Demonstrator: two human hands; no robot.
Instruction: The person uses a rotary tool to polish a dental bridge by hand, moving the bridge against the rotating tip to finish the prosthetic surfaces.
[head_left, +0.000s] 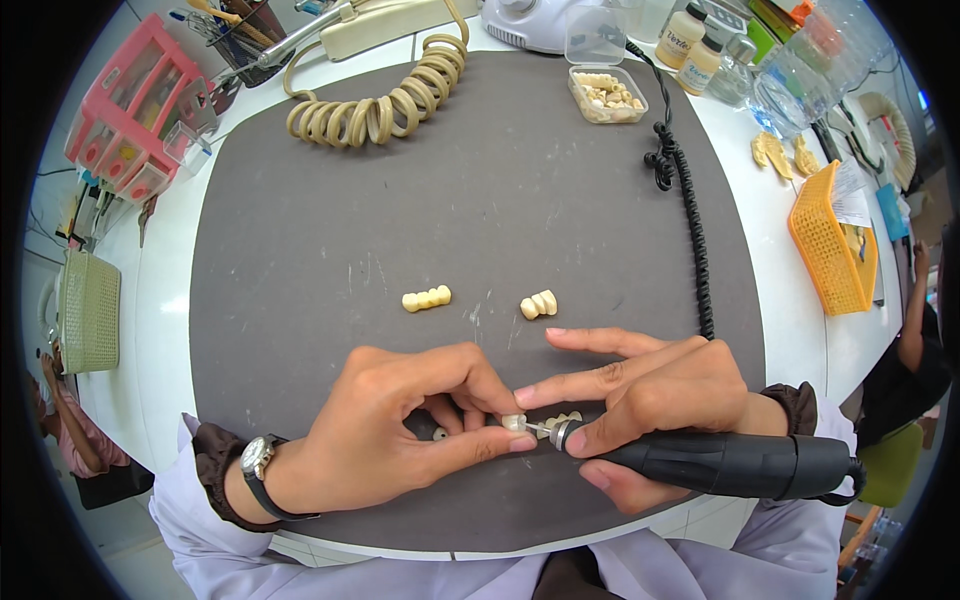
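My left hand (400, 425) pinches a small cream tooth piece (513, 422) between thumb and forefinger, low over the dark grey mat (480, 190). My right hand (650, 395) grips a black rotary handpiece (730, 464), its thin metal tip touching that piece. My right forefinger stretches out to steady it. Another cream tooth piece (563, 420) lies just behind the tip. Two short cream tooth bridges, one (426, 298) and another (539, 304), lie on the mat above my hands. A tiny cream bit (440, 434) sits under my left fingers.
A coiled black cord (690, 220) runs up the mat's right side. A coiled beige cord (375, 105) lies at the back. A clear box of cream teeth (607, 95), bottles (690, 45), an orange basket (830, 240) and a pink rack (135, 110) ring the mat.
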